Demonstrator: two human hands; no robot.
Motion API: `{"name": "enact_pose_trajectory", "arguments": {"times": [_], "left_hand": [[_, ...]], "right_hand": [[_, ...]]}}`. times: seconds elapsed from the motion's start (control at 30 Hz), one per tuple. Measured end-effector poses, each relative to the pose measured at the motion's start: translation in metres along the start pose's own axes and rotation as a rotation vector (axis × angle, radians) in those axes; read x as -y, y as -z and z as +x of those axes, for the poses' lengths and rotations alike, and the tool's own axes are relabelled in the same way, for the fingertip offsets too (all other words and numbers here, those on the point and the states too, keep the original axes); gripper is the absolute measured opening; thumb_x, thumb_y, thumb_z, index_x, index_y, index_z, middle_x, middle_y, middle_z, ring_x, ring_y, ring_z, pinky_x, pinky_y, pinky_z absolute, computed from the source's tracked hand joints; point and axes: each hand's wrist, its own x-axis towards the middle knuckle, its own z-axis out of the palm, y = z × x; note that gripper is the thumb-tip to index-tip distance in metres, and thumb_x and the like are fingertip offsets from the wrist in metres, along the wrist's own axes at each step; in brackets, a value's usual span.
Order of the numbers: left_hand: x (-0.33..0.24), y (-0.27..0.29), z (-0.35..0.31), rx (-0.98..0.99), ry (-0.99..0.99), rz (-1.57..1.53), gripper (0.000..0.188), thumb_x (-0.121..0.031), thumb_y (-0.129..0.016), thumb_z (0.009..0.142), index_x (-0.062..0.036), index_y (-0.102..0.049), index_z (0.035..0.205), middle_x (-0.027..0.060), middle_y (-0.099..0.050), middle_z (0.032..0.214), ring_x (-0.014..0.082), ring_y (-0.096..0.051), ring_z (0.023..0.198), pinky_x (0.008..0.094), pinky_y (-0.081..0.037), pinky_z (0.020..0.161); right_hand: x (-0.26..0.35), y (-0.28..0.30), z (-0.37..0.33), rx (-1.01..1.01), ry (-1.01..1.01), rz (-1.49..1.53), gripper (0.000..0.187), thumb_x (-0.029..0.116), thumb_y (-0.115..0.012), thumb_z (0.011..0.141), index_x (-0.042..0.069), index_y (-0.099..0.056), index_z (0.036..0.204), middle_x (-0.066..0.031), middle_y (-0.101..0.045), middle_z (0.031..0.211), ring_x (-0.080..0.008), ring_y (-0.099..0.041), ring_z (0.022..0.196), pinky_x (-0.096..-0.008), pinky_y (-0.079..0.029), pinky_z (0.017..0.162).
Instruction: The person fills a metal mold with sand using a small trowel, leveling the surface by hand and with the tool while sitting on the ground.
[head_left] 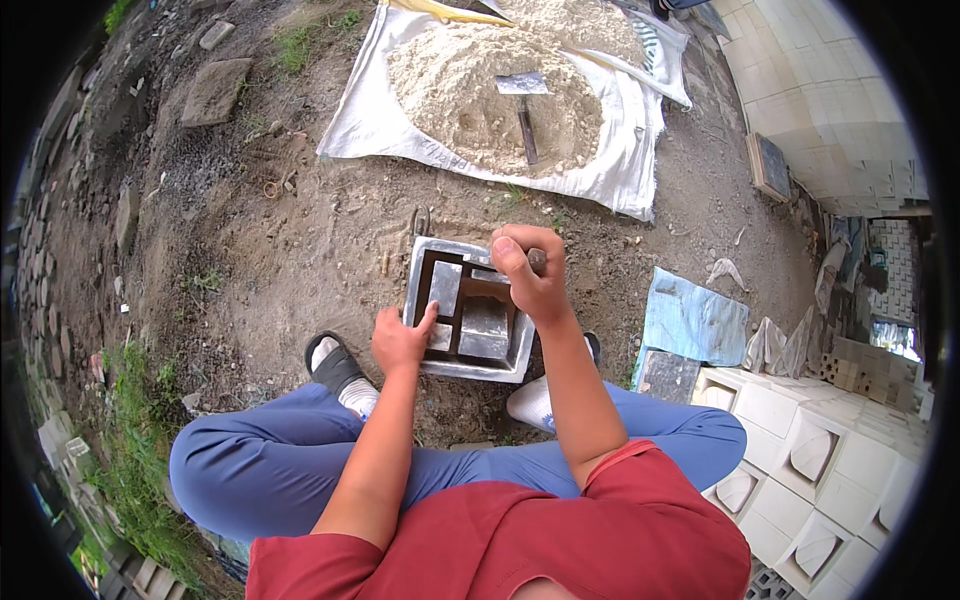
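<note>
Between my feet on the dirt stands a square grey metal mould [524, 352] with raised walls, metal blocks and dark gaps inside. At its left wall is my left hand [400, 340], fingers curled by the outer side and thumb reaching over the rim toward an inner block [446, 288]. Over the mould's far right corner my right hand [533, 275] is closed in a fist around a rod [538, 261]. Only the rod's round dark end shows; the rest is hidden by the hand. A metal loop [421, 221] sticks out beyond the mould's far left corner.
Past the mould, a pale powder heap [440, 80] lies on a white sack sheet [360, 110], with a flat-bladed trowel [524, 90] on it. At right are a blue sheet [695, 318] and stacked white blocks [770, 400]. A flat stone [215, 92] lies at far left.
</note>
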Motion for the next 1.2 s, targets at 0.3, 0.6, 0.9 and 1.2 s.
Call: {"name": "enact_pose_trajectory", "arguments": {"times": [0.3, 0.6, 0.9, 1.2], "left_hand": [[-0.004, 0.003, 0.000, 0.025, 0.025, 0.021, 0.084, -0.082, -0.068, 0.076, -0.0006, -0.071, 0.096, 0.0186, -0.068, 0.104, 0.0420, -0.069, 0.095, 0.0522, -0.055, 0.081], [-0.002, 0.001, -0.001, 0.009, 0.020, 0.004, 0.083, -0.082, -0.069, 0.075, -0.0014, -0.071, 0.094, 0.0181, -0.069, 0.102, 0.0422, -0.070, 0.092, 0.0526, -0.055, 0.080], [-0.006, 0.005, -0.001, 0.016, 0.036, 0.010, 0.081, -0.082, -0.068, 0.075, -0.0025, -0.070, 0.091, 0.0175, -0.069, 0.100, 0.0412, -0.070, 0.091, 0.0526, -0.055, 0.079], [-0.001, 0.009, 0.001, 0.058, 0.053, 0.007, 0.083, -0.084, -0.066, 0.076, -0.0043, -0.074, 0.097, 0.0184, -0.071, 0.102, 0.0413, -0.070, 0.094, 0.0518, -0.055, 0.082]], "right_hand": [[0.050, -0.001, 0.011, 0.148, 0.047, 0.119, 0.037, 0.029, -0.056, 0.110, 0.003, -0.052, 0.083, -0.0012, -0.049, 0.076, -0.0107, -0.043, 0.069, -0.0285, -0.038, 0.063], [0.034, -0.026, -0.007, -0.202, 0.014, 0.028, 0.039, 0.033, -0.050, 0.113, 0.005, -0.049, 0.085, -0.0014, -0.050, 0.076, -0.0083, -0.049, 0.063, -0.0244, -0.040, 0.058], [-0.022, -0.032, -0.015, -0.239, 0.002, -0.077, 0.033, 0.026, -0.056, 0.111, 0.002, -0.054, 0.088, -0.0013, -0.048, 0.074, -0.0091, -0.049, 0.060, -0.0258, -0.042, 0.054], [-0.029, -0.043, -0.011, -0.175, -0.038, -0.292, 0.037, 0.024, -0.060, 0.109, 0.004, -0.055, 0.078, 0.0028, -0.049, 0.068, -0.0050, -0.042, 0.061, -0.0266, -0.036, 0.056]]}}
